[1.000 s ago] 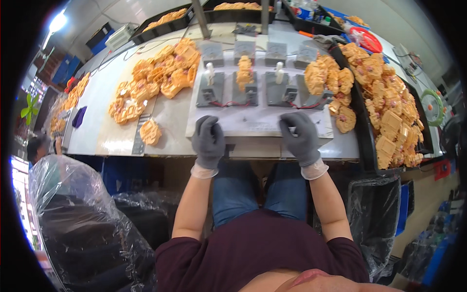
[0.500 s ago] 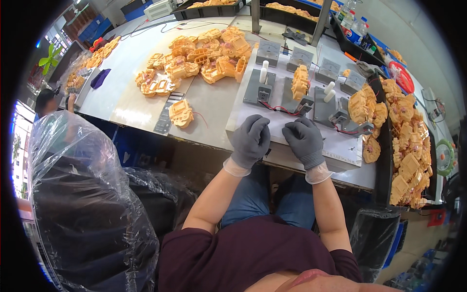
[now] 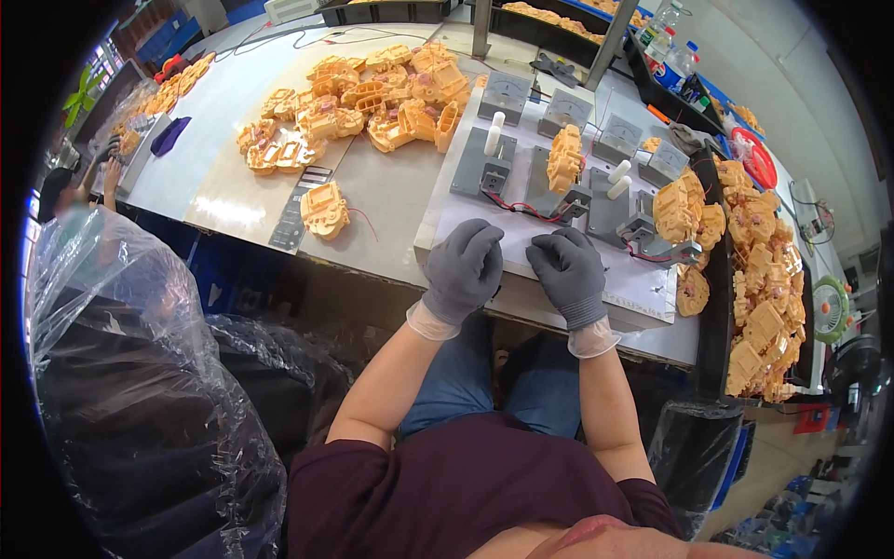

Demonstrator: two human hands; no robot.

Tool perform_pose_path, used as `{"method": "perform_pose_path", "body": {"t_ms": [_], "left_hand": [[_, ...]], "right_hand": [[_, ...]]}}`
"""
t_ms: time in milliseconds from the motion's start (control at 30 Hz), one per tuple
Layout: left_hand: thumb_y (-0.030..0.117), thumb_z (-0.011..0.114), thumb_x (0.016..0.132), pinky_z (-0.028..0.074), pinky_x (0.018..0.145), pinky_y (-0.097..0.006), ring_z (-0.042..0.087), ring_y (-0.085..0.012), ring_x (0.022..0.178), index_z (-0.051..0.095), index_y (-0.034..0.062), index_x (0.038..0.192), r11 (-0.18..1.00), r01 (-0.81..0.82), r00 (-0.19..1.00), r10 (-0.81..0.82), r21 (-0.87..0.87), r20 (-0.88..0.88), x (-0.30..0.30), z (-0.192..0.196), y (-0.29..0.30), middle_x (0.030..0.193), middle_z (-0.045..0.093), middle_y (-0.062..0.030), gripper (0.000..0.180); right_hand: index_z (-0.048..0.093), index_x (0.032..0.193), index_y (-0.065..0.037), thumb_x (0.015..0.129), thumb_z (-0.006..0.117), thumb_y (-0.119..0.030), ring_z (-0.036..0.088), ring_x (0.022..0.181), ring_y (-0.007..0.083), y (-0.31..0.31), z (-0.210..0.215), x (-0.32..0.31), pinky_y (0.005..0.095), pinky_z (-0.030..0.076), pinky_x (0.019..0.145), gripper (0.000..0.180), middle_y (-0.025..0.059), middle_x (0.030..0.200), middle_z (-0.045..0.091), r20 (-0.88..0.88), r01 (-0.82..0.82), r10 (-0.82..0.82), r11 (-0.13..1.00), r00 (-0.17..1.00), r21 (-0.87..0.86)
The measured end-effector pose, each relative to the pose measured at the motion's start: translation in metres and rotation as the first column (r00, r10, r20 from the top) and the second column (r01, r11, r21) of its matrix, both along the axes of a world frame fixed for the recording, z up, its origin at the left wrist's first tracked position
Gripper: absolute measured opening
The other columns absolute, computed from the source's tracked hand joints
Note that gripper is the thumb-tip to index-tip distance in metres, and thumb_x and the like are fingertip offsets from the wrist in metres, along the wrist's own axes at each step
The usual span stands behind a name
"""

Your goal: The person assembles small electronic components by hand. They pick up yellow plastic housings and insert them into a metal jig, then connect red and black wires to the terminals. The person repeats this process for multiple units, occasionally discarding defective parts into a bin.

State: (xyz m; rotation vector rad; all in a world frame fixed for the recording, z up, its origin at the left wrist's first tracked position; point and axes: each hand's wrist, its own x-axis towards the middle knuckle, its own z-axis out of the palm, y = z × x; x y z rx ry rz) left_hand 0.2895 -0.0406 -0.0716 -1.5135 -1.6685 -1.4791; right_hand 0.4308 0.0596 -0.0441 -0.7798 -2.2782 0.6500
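Both my hands wear grey gloves over clear plastic cuffs. My left hand (image 3: 466,268) rests palm down on the front edge of the white fixture board (image 3: 643,284), fingers curled, holding nothing. My right hand (image 3: 570,273) lies close beside it on the same board, also holding nothing. Just beyond the hands stand grey test fixtures (image 3: 491,166) with white handles and red and black wires. An orange plastic part (image 3: 563,158) sits upright on the middle fixture. One single orange part (image 3: 324,209) lies on the table to the left.
A heap of orange parts (image 3: 372,107) covers the table at upper left. A black tray (image 3: 712,317) at the right holds several more orange parts (image 3: 764,279). Plastic-wrapped black bins (image 3: 140,401) stand at my lower left. Another person's arm (image 3: 110,172) shows at far left.
My hands have drawn together on the board's front edge. The view has swung to the left, so the fixtures now sit right of centre.
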Motion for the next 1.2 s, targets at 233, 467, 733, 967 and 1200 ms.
{"method": "perform_pose_path", "body": {"t_ms": [233, 467, 733, 967, 1200], "left_hand": [[-0.005, 0.062, 0.073, 0.05, 0.055, -0.034, 0.062, -0.0271, 0.066, 0.059, 0.0081, 0.095, 1.0, 0.023, 0.998, -0.023, 0.007, 0.062, 0.001, 0.004, -0.003, 0.086, 0.061, -0.0095, 0.025], [-0.005, 0.061, 0.076, 0.051, 0.06, -0.032, 0.064, -0.0274, 0.071, 0.061, 0.0055, 0.093, 0.994, 0.105, 0.952, -0.108, 0.024, 0.287, 0.011, 0.011, 0.001, 0.089, 0.062, -0.0114, 0.02], [-0.002, 0.063, 0.075, 0.052, 0.065, -0.033, 0.065, -0.0288, 0.075, 0.062, 0.0059, 0.093, 0.922, 0.376, 0.881, -0.385, 0.088, 0.274, 0.038, 0.031, 0.027, 0.09, 0.063, -0.0111, 0.019], [0.008, 0.065, 0.074, 0.051, 0.068, -0.035, 0.063, -0.0297, 0.08, 0.06, 0.0077, 0.098, 0.91, 0.383, 0.857, -0.415, 0.161, 0.306, 0.043, 0.03, 0.044, 0.095, 0.06, -0.0112, 0.024], [0.018, 0.065, 0.076, 0.046, 0.085, -0.039, 0.054, -0.0336, 0.099, 0.049, 0.0051, 0.121, 0.948, 0.308, 0.85, -0.313, 0.082, 0.424, 0.037, 0.028, 0.051, 0.111, 0.051, -0.0199, 0.049]], "right_hand": [[0.069, 0.083, -0.007, 0.076, 0.069, -0.02, 0.059, 0.073, 0.0215, -0.002, 0.0, -0.001, 0.0328, 0.047, 0.065, 0.015, 0.0058, 0.078, 0.06, -0.001, 0.004, -0.004, 1.0, 1.0, 0.026], [0.069, 0.083, -0.007, 0.076, 0.069, -0.019, 0.058, 0.067, 0.0206, -0.003, 0.003, -0.002, 0.0327, 0.047, 0.061, 0.014, 0.0058, 0.076, 0.059, -0.009, 0.005, -0.005, 1.0, 1.0, 0.004], [0.066, 0.093, -0.008, 0.074, 0.069, -0.018, 0.061, 0.085, 0.0269, 0.014, -0.016, 0.006, 0.0354, 0.05, 0.071, 0.021, 0.0085, 0.087, 0.063, 0.059, -0.081, 0.071, 0.978, 0.996, 0.192], [0.065, 0.094, -0.007, 0.072, 0.07, -0.016, 0.062, 0.094, 0.0299, 0.01, -0.012, 0.009, 0.0379, 0.051, 0.078, 0.024, 0.0111, 0.097, 0.064, 0.096, -0.054, 0.043, 0.992, 0.994, 0.118], [0.061, 0.105, -0.005, 0.072, 0.07, -0.014, 0.059, 0.1, 0.032, 0.012, -0.009, 0.008, 0.0392, 0.049, 0.083, 0.035, 0.0148, 0.103, 0.063, 0.084, -0.021, 0.007, 0.986, 0.996, 0.167]]}}
